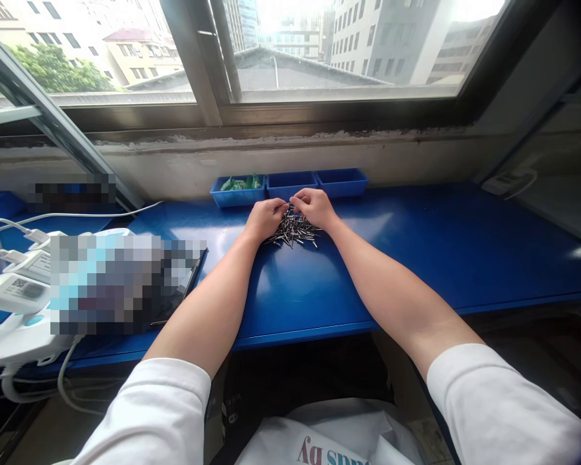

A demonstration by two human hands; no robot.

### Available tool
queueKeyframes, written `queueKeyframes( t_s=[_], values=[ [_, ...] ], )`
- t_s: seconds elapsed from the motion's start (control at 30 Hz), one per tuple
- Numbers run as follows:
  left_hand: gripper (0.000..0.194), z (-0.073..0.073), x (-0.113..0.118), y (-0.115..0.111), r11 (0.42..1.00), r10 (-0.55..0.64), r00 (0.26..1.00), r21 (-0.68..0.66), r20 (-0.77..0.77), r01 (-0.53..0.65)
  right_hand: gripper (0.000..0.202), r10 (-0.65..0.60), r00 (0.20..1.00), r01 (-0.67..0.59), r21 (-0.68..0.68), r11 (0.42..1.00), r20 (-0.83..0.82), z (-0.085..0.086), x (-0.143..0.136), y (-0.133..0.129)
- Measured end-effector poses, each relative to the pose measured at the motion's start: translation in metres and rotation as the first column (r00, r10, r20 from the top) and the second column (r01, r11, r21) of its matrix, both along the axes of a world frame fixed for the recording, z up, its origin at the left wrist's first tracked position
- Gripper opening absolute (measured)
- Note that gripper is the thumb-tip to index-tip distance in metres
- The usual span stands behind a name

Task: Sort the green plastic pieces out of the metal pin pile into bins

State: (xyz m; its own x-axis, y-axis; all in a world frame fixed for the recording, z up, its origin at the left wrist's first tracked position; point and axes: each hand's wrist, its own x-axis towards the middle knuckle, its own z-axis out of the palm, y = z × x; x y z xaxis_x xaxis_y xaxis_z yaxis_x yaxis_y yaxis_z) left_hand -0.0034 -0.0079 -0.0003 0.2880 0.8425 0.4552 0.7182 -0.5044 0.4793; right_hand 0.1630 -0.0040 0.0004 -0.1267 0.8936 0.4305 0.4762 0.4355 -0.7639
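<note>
A loose pile of short, thin metal pins, like screws or blind rivets, lies on the blue tabletop. My left hand is at the pile's left side, thumb and forefinger pinched together. From the right, my right hand reaches over the back of the pile, its fingers closed in a pinch too. The fingertips almost meet above the pins. Something small and dark shows between them, too small to name. Just behind my hands stand three joined blue bins; the left bin holds green pieces, perhaps small bags.
The middle bin and right bin stand by the wall under the window. At left lie a white power strip with plugged chargers, cables and a blurred-out flat item. A metal shelf post rises at the left.
</note>
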Motion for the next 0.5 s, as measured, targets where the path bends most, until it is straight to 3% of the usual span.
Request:
queueKeyframes(
  t_s=[0.13,0.23,0.37,0.5],
  values=[
    [0.033,0.001,0.001,0.000,1.000,0.013,1.000,0.000,-0.016,-0.013,0.029,0.035,0.995,-0.031,0.046,0.998,-0.095,-0.002,0.000,0.003],
    [0.034,0.003,0.002,-0.001,0.999,0.039,0.999,0.022,-0.030,-0.039,0.031,-0.009,0.997,0.013,0.058,0.998,-0.081,0.000,0.002,0.005],
    [0.036,0.002,0.000,0.002,0.991,0.126,0.991,0.061,-0.039,-0.123,0.035,-0.257,0.966,0.249,0.137,0.959,0.043,0.002,0.010,0.005],
    [0.036,-0.003,-0.004,0.007,0.983,0.182,0.981,0.031,-0.070,-0.180,0.045,-0.488,0.845,0.466,0.149,0.872,0.219,0.001,0.021,0.008]
  ],
)
